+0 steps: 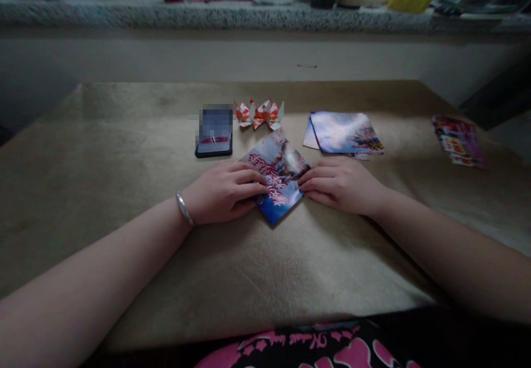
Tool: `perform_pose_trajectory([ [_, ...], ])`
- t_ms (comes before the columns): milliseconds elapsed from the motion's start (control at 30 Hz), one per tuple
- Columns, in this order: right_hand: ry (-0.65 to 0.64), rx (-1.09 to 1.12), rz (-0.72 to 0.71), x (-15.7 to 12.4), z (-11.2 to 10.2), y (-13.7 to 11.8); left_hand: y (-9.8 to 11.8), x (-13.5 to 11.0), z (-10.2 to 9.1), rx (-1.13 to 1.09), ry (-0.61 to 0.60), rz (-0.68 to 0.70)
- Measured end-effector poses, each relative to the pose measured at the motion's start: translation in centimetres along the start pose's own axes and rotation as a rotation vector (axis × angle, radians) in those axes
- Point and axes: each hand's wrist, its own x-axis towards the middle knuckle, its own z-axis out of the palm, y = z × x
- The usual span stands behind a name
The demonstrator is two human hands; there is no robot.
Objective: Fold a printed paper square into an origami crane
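Left hand bare, plain silver bangle at the wrist; right hand bare. Black garment with bold pink print: stars, small pink lettering, big pink shapes edged in white.

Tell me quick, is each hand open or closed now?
Left hand: fingers resting on the blue, square, shiny printed paper; can't tell if gripping.
Right hand: fingertips at the paper's right side; can't tell if pinching.

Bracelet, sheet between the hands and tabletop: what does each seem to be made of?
Bracelet: probably polished metal; silvery, with bright highlights. Sheet: likely glossy printed paper; thin, with a pale patch resembling glare. Tabletop: perhaps a satin vinyl or leather-like cover, from its soft sheen; uncertain.
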Motion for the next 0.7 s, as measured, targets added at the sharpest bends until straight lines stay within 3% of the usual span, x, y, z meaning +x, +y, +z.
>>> perform_pose_trajectory([
  [200,-0.042,-0.001,0.031,-0.1,0.2,-0.3,0.1,0.0,-0.2,-0.064,-0.072,-0.063],
  [500,-0.041,0.112,0.211,0.1,0.4,-0.9,0.5,0.3,-0.6,-0.065,-0.105,-0.094],
  [700,-0.01,0.155,0.211,0.8,0.6,-1.5,0.7,0.4,-0.5,-0.153,-0.04,-0.073],
])
